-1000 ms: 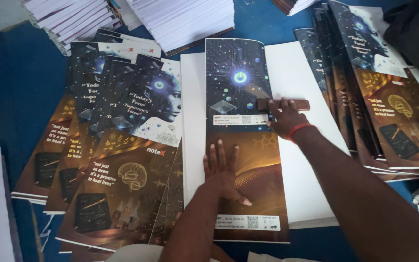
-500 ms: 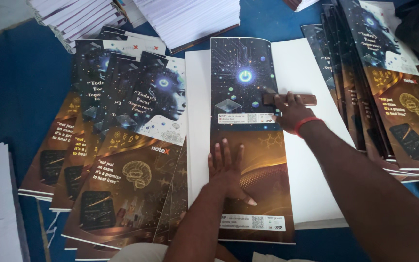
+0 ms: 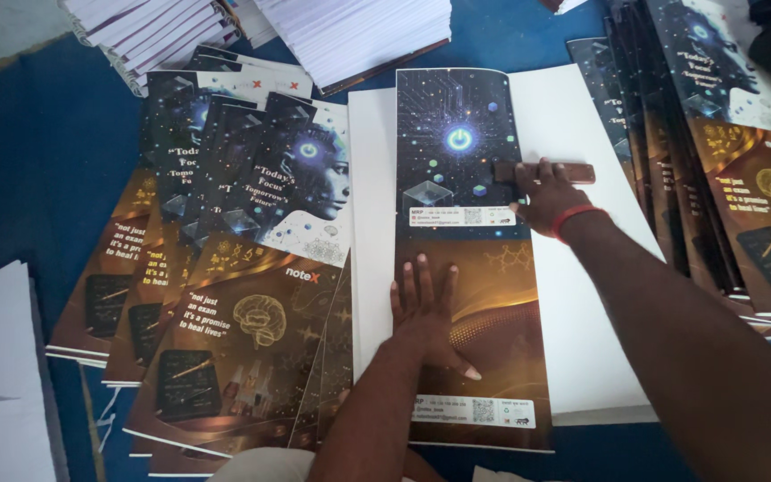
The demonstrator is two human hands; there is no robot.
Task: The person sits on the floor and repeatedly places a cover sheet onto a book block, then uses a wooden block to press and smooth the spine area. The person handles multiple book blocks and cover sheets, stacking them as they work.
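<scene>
Printed dark-blue-and-gold paper cover sheet [image 3: 470, 259] lies flat on a big white paper stack [image 3: 582, 268], which rests on a blue surface [image 3: 37, 178]. On the sheet, a white label strip sits in the middle and another near the bottom edge. The left hand [image 3: 426, 308] presses flat on the sheet's lower half, fingers spread a little. The right hand [image 3: 546, 192] has a red band on its wrist; its fingers press a small brown wooden block [image 3: 542, 170] at the sheet's right edge. More printed covers fan out on the left [image 3: 225, 268] and right [image 3: 725, 161]. White page piles [image 3: 350, 31] sit at the top.
</scene>
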